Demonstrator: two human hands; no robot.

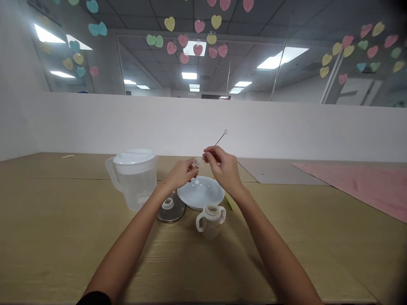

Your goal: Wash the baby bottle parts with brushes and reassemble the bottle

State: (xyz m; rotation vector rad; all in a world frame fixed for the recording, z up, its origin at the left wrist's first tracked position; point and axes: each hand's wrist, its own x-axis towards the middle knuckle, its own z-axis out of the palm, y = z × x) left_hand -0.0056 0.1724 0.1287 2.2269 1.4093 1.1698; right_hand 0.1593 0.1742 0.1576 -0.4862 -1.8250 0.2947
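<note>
So, you've got three containers around your hands. Furthest left, beyond your left hand (179, 174), there's one clear pitcher (140, 186) with a white lid on; a pale patch shows low inside, but I can't tell if it's liquid. Next, under your left forearm, one round metal disc (174, 216) holding one white ring (167, 203). Your left thumb and fingers are pinching one small clear piece (196, 162), held up over one white bowl (206, 194). There's a tiny white spot in the bowl below that hand, too blurry to name. Closer to you, below both hands, stands one bottle (210, 228), upright, open on top, two handles; can't make out its contents. Your right hand (224, 167) is pinching one thin wire rod (219, 140), loop end up, lower end at the clear piece. Well right of that hand lies one pink cloth (359, 182).
</note>
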